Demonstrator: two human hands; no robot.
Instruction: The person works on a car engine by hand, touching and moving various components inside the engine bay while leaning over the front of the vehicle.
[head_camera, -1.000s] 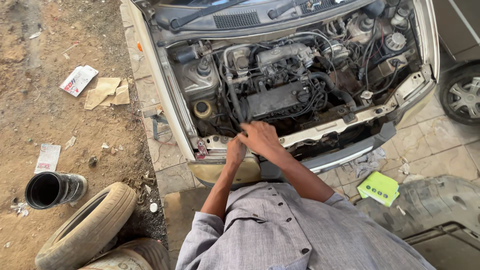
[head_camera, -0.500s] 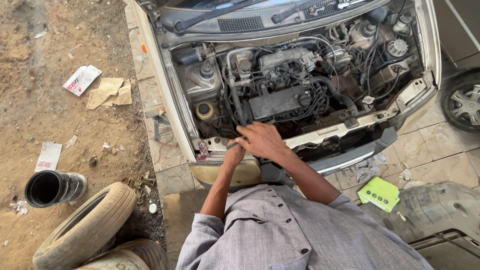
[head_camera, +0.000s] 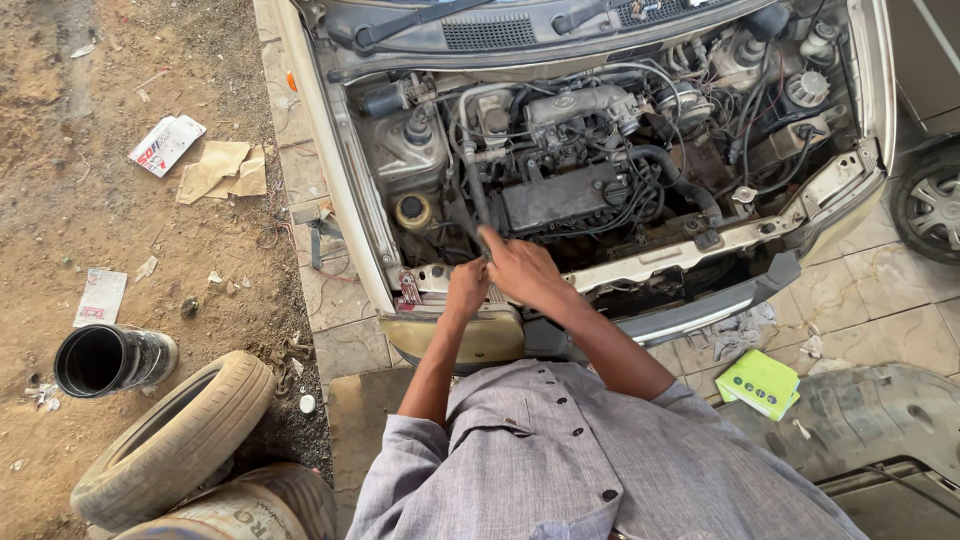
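Up close, right hand (head_camera: 520, 268) fingers closed around a black hose (head_camera: 478, 205), left hand (head_camera: 467, 288) just beside, fingers curled on the car's front rail (head_camera: 640, 262), engine (head_camera: 565, 195) beyond fingertips

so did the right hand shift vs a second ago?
No real shift. The right hand stays on the black hose, just above the front crossmember, beside the left hand.

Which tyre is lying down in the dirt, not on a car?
The bare tyre at bottom left, resting beside the black pipe piece. The other wheel, at the right edge, has a silver rim and stands upright.
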